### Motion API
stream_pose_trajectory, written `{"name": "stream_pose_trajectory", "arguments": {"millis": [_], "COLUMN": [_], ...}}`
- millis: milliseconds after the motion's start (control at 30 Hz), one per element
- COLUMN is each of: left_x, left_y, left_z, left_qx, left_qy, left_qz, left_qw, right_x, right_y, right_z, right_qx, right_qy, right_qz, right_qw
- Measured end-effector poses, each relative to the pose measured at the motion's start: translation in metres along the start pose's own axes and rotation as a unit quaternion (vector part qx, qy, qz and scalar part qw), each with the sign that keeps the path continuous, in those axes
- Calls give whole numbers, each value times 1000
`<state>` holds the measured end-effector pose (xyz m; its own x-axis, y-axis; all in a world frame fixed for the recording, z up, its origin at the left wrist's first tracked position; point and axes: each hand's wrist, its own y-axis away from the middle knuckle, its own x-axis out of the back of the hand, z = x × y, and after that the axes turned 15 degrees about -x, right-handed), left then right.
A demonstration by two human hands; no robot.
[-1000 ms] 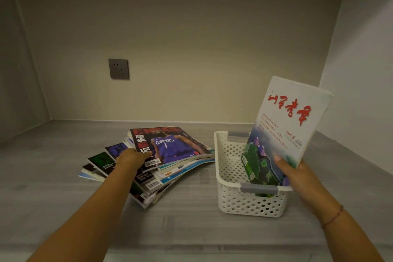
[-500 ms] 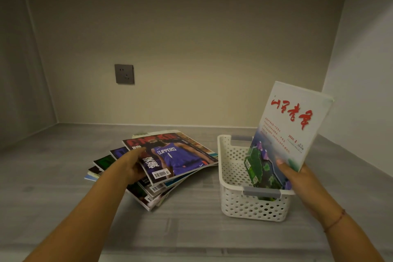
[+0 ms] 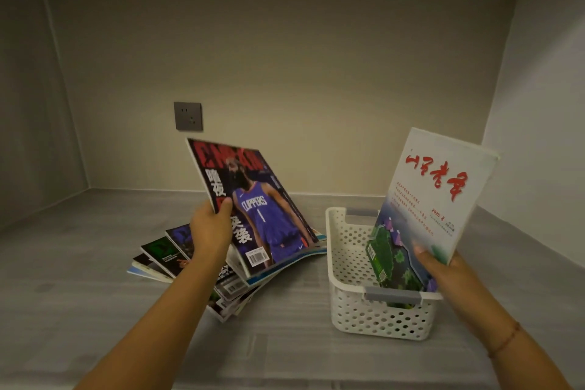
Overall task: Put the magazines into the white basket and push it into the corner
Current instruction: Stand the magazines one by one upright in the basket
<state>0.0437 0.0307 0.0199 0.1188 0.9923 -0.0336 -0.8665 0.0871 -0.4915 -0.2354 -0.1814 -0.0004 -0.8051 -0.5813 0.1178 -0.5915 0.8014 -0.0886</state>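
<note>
Left hand fingers [image 3: 226, 207]: thumb pressed on the front cover, other fingers hidden behind, gripping a glossy basketball magazine with a player in a blue jersey [image 3: 262, 209] near its left edge. Left hand [image 3: 212, 233] holds it tilted up, top edge leaning away toward the back wall; its lower edge sits at the top of the pile, contact unclear.

Right hand fingers [image 3: 425, 258]: thumb on the front cover, the rest behind, gripping a white magazine with a red brush-script title [image 3: 443, 187] at its lower right edge. Right hand [image 3: 446, 275] keeps it near upright, leaning right, lower part already inside the white perforated plastic basket [image 3: 380, 321], upper half well above the rim. Thin red cord bracelet [image 3: 504, 340] on the right wrist.

The basket has grey handle inserts on the near and far rims and stands on the grey wood-grain worktop [image 3: 95, 310], just right of the messy fanned pile of magazines [image 3: 158, 255], with a narrow gap between them. The pile's edges splay left and toward the camera.

Basket is apart from the beige back wall [image 3: 285, 73] and from the pale right side wall [image 3: 538, 136]; worktop shows behind it and to its right, up to the corner where those walls meet. Grey wall socket [image 3: 188, 116] is on the back wall, above the pile.
</note>
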Motion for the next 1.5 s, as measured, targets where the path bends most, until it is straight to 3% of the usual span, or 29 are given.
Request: {"name": "stream_pose_trajectory", "arguments": {"millis": [133,433,600,967,1100,1167,1333,1500], "left_x": [-24,-88,-113,-120,-120,-121,-119,-118], "left_y": [16,57,82,108,115,122,132,121], "left_z": [45,100,95,79,85,88,92,92], "left_qx": [-142,-247,-236,-191,-221,-229,-142,86], "left_qy": [40,80,105,47,29,42,141,125], "left_qz": [40,38,-7,-161,-201,-259,-452,-580], "left_qw": [988,965,966,967,954,938,870,800], "right_x": [0,-1,0,1,1,1,3,7], "right_y": [1,7,7,12,11,11,14,17], "right_z": [-1,-5,-5,-13,-13,-13,-16,-19], "right_qx": [-10,-37,-49,-15,6,14,50,75], "right_qy": [5,21,36,74,73,62,55,80], "right_qz": [-3,-3,5,-46,-52,-55,-82,-111], "right_qw": [1000,999,998,996,996,996,994,988]}}
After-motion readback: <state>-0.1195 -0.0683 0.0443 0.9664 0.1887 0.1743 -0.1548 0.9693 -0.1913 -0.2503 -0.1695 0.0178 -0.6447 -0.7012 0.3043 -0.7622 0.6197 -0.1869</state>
